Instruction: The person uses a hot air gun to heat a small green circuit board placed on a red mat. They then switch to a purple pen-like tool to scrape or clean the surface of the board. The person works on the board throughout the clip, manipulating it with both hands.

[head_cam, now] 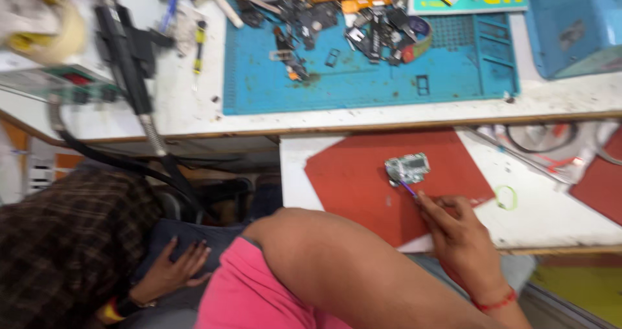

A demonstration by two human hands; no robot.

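Item, left of frame: another person's hand [173, 269], fingers spread loosely, rested on dark cloth. The wearer's left hand was out of view.

Item, upper left: black tool handle with hose [129, 50], lying on the upper table [188, 112].

Item, upper centre: blue work mat [363, 83]. Its flat held a heap of loose phone parts [337, 21]; its moulded side compartments looked nearly bare.

Item, centre right: small circuit board [407, 168], lying loose on a red mat [353, 186] on the lower table [551, 219].

Item, lower right: right hand [457, 235], pinched narrowly around a thin purple tool [408, 188], tip at the board's lower edge.

Hazard, judged: the board was unclamped, so pressure from the tip could skid it or slip across its components.

Item, upper right: blue box [570, 24], contents unseen.
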